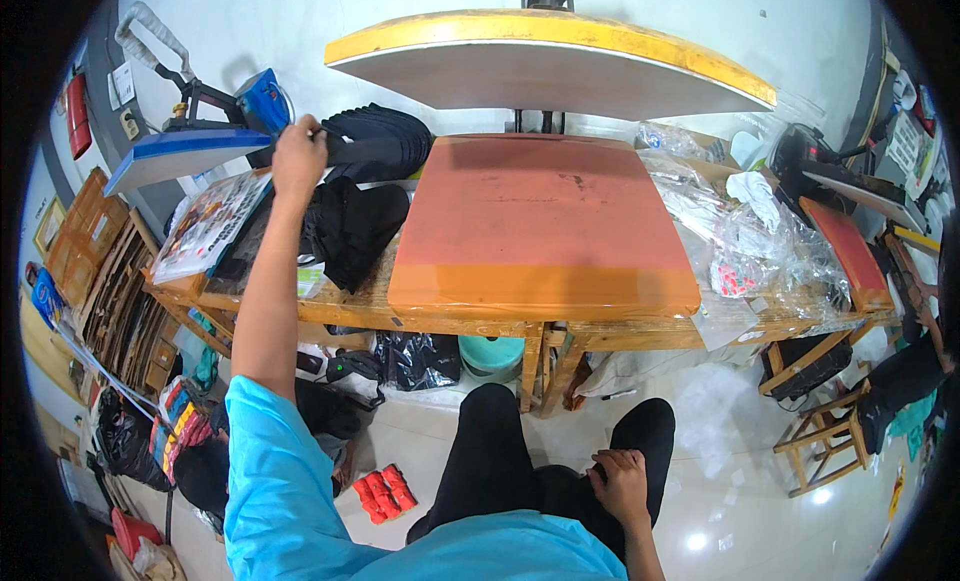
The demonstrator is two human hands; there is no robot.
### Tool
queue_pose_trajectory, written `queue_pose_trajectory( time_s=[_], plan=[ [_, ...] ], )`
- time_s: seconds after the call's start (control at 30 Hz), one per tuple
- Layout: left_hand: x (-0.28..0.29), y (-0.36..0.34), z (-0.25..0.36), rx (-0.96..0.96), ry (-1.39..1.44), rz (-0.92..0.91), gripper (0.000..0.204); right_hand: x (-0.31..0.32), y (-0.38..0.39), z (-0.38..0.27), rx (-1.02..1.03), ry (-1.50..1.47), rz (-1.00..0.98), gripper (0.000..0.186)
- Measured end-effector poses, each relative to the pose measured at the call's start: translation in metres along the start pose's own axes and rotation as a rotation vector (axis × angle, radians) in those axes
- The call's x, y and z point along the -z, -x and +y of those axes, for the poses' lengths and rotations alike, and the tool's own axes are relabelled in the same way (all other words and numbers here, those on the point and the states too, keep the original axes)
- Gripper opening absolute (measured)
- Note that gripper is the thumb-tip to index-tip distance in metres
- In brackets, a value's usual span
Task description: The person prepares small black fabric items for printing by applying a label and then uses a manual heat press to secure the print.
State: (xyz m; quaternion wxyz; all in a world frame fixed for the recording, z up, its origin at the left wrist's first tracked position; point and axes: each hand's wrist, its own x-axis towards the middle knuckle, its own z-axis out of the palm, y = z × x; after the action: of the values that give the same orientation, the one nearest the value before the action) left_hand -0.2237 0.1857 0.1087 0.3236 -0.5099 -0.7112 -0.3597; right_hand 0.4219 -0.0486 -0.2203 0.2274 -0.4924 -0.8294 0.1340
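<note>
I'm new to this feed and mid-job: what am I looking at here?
There's no robot: a person works bare-handed, and a camera on their head looks down. Its fisheye lens bends straight edges near the rim. In front, on a wooden table, is what looks like a heat press: an orange-red pad below a yellow-edged plate. Left of it lie black cloth and a stack of dark cloth; right of it, clear plastic wrapping. The left hand reaches to the stack; whether it grips a piece is hard to tell. The right hand rests on the right leg.
</note>
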Motion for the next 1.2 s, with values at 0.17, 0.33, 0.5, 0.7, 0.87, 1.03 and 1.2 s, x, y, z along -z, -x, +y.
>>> queue_pose_trajectory(
  time_s=[0.17, 0.33, 0.5, 0.7, 0.87, 1.03, 1.2],
  plan=[
    [0.103, 0.046, -0.008, 0.047, 0.212, 0.193, 0.033, 0.0, -0.005, -0.005, -0.005, -0.072, -0.028, 0.03],
    [0.22, 0.172, 0.04, 0.368, 0.83, 0.245, 0.017, 0.007, -0.051, -0.067, -0.013, -0.567, -0.179, 0.044],
    [0.249, 0.293, 0.076, 0.339, 0.583, 0.272, 0.015, 0.038, -0.105, -0.171, 0.262, -1.314, -0.486, 0.074],
    [0.245, 0.407, 0.095, -0.021, 0.603, -0.12, 0.024, 0.039, -0.123, -0.205, -0.287, -1.907, -0.435, 0.061],
    [0.231, 0.415, 0.113, 0.209, 0.944, -0.324, 0.034, 0.034, -0.125, -0.187, -0.24, -1.526, -0.32, 0.028],
    [0.199, 0.412, 0.117, 0.783, 1.458, -0.594, 0.064, 0.04, -0.123, -0.162, -0.133, -1.421, -0.328, 0.021],
    [0.187, 0.423, 0.089, 0.7, 1.496, -1.149, 0.06, 0.044, -0.119, -0.152, -0.156, -1.456, -0.286, 0.018]
  ],
)
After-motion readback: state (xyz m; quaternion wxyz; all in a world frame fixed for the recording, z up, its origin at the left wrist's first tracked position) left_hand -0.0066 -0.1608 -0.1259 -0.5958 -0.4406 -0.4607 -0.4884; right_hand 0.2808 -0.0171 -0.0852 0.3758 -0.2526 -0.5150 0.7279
